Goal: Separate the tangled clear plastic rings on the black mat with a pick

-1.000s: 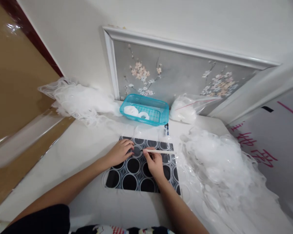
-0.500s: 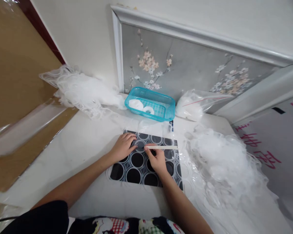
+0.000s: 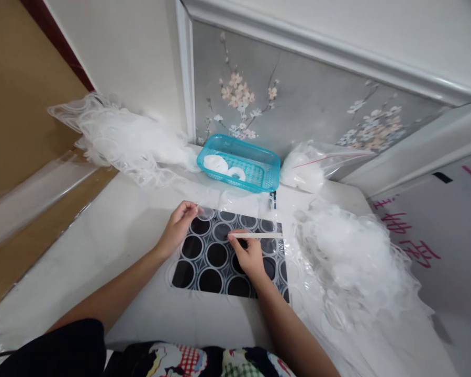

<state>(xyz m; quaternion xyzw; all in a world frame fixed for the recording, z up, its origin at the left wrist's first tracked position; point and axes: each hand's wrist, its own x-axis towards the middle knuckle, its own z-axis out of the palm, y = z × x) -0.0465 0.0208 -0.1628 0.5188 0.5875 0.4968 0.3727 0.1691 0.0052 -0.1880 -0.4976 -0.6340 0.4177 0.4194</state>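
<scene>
A sheet with dark round cut-out shapes (image 3: pixel 211 281) lies flat on the white table, a clear film over it. My left hand (image 3: pixel 176 225) is raised at the sheet's upper left corner, fingertips pinched on a small clear round film piece (image 3: pixel 206 212). My right hand (image 3: pixel 249 256) rests over the middle of the sheet, thumb and fingers closed on one end of a thin pale flat stick (image 3: pixel 261 235). The stick points right, across the upper part of the sheet. Part of the sheet is hidden beneath my right hand.
Behind the sheet stands a blue plastic basket (image 3: pixel 272 173) with white round pieces (image 3: pixel 215 164) in it. Heaps of clear film scraps lie at left (image 3: pixel 129 141) and right (image 3: pixel 353 251). A zip bag (image 3: pixel 308 167) of white material leans near the wall.
My left hand has lifted off the sheet and moved left and up, now with a clear round piece in its fingertips. My right hand keeps the stick in about the same spot.
</scene>
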